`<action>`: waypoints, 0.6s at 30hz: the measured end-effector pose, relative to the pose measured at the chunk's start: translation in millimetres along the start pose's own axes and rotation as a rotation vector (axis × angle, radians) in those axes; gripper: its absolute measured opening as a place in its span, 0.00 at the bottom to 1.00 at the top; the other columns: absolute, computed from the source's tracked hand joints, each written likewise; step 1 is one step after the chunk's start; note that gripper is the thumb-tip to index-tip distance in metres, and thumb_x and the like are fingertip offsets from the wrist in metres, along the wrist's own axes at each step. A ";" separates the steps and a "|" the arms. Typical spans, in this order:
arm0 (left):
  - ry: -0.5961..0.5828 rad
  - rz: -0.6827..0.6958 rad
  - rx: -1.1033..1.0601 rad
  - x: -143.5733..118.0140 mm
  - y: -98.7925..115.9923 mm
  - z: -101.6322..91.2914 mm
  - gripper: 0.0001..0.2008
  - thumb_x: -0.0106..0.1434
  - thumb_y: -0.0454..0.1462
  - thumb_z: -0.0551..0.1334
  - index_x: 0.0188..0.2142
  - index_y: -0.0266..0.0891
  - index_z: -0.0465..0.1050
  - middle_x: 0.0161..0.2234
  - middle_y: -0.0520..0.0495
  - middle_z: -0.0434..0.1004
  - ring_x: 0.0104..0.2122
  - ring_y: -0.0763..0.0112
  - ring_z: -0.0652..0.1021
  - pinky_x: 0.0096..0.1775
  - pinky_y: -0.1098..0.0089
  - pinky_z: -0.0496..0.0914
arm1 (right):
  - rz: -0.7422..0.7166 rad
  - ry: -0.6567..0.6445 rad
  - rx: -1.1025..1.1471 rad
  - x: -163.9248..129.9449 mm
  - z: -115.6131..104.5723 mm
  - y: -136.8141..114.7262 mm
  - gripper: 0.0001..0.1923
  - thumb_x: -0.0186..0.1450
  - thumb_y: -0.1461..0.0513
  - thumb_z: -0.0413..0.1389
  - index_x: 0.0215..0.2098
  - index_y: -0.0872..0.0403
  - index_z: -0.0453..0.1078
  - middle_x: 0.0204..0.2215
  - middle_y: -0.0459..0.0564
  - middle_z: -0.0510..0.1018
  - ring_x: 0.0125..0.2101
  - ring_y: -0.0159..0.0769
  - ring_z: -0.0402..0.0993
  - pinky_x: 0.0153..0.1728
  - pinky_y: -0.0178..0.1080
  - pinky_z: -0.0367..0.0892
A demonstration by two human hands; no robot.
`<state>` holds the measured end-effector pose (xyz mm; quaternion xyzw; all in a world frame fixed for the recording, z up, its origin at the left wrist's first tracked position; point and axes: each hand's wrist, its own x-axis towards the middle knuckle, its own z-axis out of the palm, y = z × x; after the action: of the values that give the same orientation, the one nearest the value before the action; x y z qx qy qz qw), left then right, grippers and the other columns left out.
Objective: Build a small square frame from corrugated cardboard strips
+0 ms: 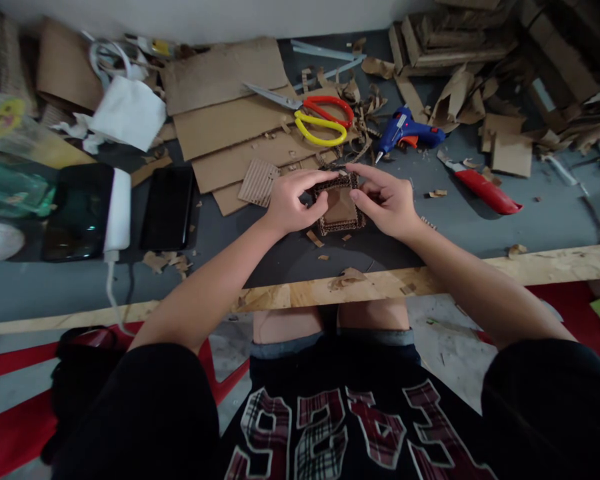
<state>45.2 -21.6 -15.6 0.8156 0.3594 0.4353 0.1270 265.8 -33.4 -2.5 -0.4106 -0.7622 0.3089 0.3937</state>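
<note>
A small square cardboard box (341, 208), open at the top with corrugated edges, rests on the grey table (480, 227). My left hand (293, 200) pinches its left wall and far rim. My right hand (386, 200) grips its right wall, with the fingers reaching over the far rim. Both hands touch the box from opposite sides. A ribbed cardboard scrap (259, 182) lies just left of my left hand.
Red and yellow scissors (316, 115) lie on flat cardboard sheets (230, 120) behind the box. A blue glue gun (405, 132) and a red utility knife (483, 187) are at the right. Two dark phones (167, 208) and a white charger (117, 210) lie left. Cardboard scraps pile up far right.
</note>
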 end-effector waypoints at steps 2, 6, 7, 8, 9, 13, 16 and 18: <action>0.014 0.000 0.030 0.0 -0.3 0.5 0.16 0.63 0.35 0.59 0.47 0.37 0.79 0.46 0.44 0.85 0.45 0.67 0.84 0.50 0.68 0.77 | 0.002 -0.004 -0.005 0.1 -0.2 -0.1 0.28 0.68 0.46 0.53 0.59 0.52 0.71 0.20 0.42 0.70 0.20 0.30 0.60 0.26 0.37 0.64; 0.035 -0.007 0.081 0.1 -1.3 4.5 0.15 0.63 0.34 0.58 0.47 0.38 0.80 0.44 0.45 0.85 0.43 0.69 0.84 0.48 0.69 0.78 | 0.000 -0.002 -0.020 0.3 -0.4 0.5 0.28 0.68 0.46 0.53 0.59 0.53 0.71 0.19 0.42 0.69 0.19 0.29 0.60 0.25 0.36 0.63; 0.036 -0.006 0.086 0.0 -1.6 5.4 0.15 0.64 0.34 0.58 0.47 0.38 0.80 0.44 0.45 0.85 0.43 0.69 0.84 0.48 0.69 0.78 | 0.004 -0.001 -0.023 0.3 -0.3 0.9 0.28 0.68 0.46 0.53 0.59 0.52 0.71 0.19 0.42 0.69 0.19 0.29 0.60 0.25 0.36 0.63; 0.032 -0.011 0.090 0.0 -2.0 6.1 0.15 0.64 0.35 0.58 0.47 0.39 0.80 0.45 0.46 0.85 0.43 0.69 0.84 0.48 0.69 0.78 | 0.009 0.000 -0.025 0.2 -0.3 1.6 0.28 0.68 0.46 0.53 0.59 0.52 0.71 0.19 0.42 0.69 0.19 0.29 0.60 0.25 0.36 0.63; 0.025 -0.020 0.092 0.0 -2.2 6.5 0.15 0.65 0.35 0.58 0.47 0.39 0.80 0.45 0.46 0.85 0.43 0.69 0.84 0.49 0.68 0.78 | 0.015 0.001 -0.026 0.0 -0.2 2.4 0.28 0.68 0.46 0.53 0.59 0.51 0.71 0.19 0.42 0.69 0.20 0.30 0.60 0.25 0.36 0.63; -0.001 -0.044 0.067 0.0 -2.0 4.1 0.15 0.67 0.37 0.57 0.49 0.40 0.79 0.46 0.45 0.84 0.46 0.67 0.84 0.52 0.65 0.77 | 0.020 0.004 -0.007 -1.0 -0.2 6.0 0.28 0.68 0.46 0.53 0.60 0.50 0.70 0.20 0.42 0.69 0.20 0.30 0.60 0.25 0.37 0.64; 0.001 -0.007 0.029 0.1 -1.3 -0.3 0.16 0.66 0.37 0.58 0.49 0.38 0.79 0.47 0.44 0.84 0.46 0.67 0.83 0.52 0.67 0.77 | 0.019 0.007 0.009 -1.5 -0.4 6.8 0.27 0.69 0.47 0.54 0.61 0.50 0.70 0.21 0.42 0.70 0.20 0.30 0.61 0.26 0.38 0.64; 0.012 0.001 0.022 0.0 -1.3 -2.0 0.16 0.65 0.37 0.58 0.49 0.38 0.79 0.46 0.43 0.84 0.44 0.67 0.84 0.49 0.68 0.77 | 0.017 0.015 0.010 -1.4 -0.7 6.0 0.27 0.69 0.47 0.54 0.61 0.50 0.70 0.21 0.42 0.69 0.20 0.30 0.61 0.27 0.38 0.65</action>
<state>43.0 -21.0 -15.1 0.8145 0.3644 0.4362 0.1158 269.2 -31.7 -7.4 -0.4175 -0.7541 0.3129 0.3988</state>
